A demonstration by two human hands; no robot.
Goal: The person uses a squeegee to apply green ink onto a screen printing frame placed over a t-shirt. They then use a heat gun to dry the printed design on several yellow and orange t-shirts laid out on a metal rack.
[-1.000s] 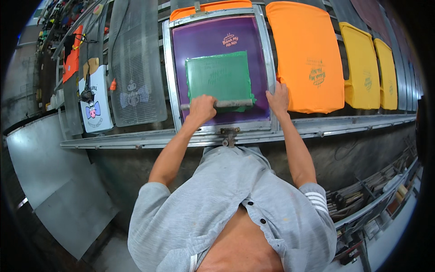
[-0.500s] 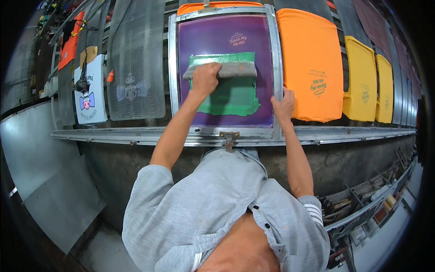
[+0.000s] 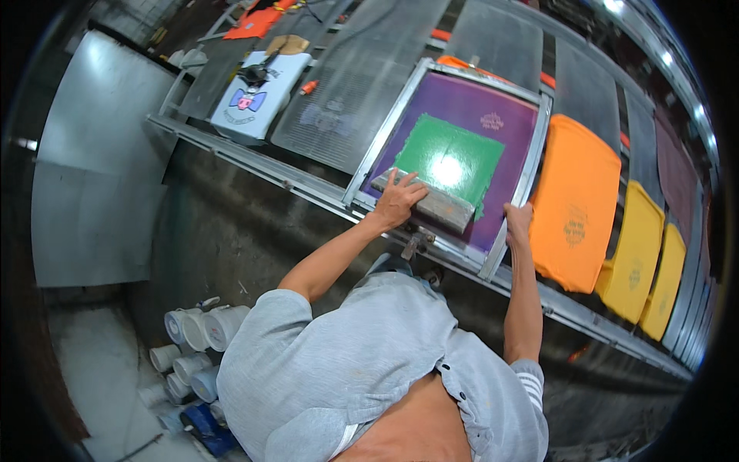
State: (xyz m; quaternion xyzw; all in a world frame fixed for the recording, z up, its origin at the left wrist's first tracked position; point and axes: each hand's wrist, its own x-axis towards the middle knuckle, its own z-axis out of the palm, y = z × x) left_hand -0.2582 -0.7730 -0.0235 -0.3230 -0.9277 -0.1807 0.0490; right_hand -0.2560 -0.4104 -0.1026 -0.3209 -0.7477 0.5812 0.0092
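Observation:
A metal-edged screen-printing frame with purple mesh lies on the long table in front of me. Green ink forms a wet, shiny rectangle on the mesh. My left hand is closed on the left part of a grey squeegee, its fingers hooked over the top. The squeegee rests at the near edge of the ink, close to the frame's near bar. At the right near corner, my right hand grips the side bar of the screen frame.
An orange printed cloth lies right of the frame, with yellow cloths beyond it. To the left is a white printed panel with a dark tool on it. A metal rail edges the table. Several buckets stand on the floor at lower left.
My left hand has drawn the squeegee toward me, from the ink's far part to its near edge. My right hand stays on the frame. The view has turned, bringing floor buckets into sight.

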